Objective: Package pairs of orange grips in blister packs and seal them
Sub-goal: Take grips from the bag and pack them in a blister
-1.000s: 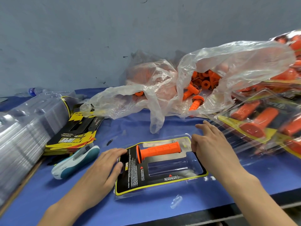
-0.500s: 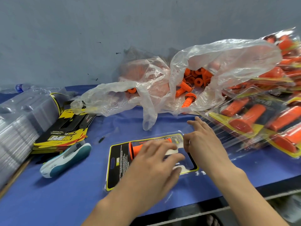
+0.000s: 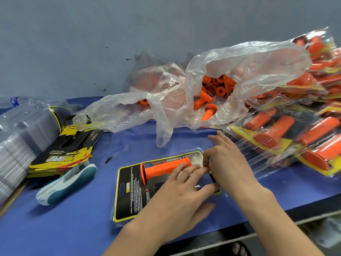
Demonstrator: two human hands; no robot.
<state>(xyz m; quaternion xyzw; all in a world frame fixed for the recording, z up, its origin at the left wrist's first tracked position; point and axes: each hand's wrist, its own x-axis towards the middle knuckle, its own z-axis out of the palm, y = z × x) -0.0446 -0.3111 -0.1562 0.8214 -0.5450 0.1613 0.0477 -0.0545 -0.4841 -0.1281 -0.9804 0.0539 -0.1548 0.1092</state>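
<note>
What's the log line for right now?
blister pack: flat on blue table, one orange handlebar grip showing inside | left grip: flat on top | right grip: curled on right edge

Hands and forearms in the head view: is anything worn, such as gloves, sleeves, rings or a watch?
Nothing worn shows. The left hand and right hand are bare: no gloves, rings or watch. The left forearm and right forearm are bare to the frame's edge, with no sleeve in view.

A person's left hand [image 3: 177, 196] and right hand [image 3: 227, 163], both bare, with slim fingers. The left forearm [image 3: 136, 237] and right forearm [image 3: 276, 222] are bare too, down to the lower edge (fingernails too blurred to describe).
</note>
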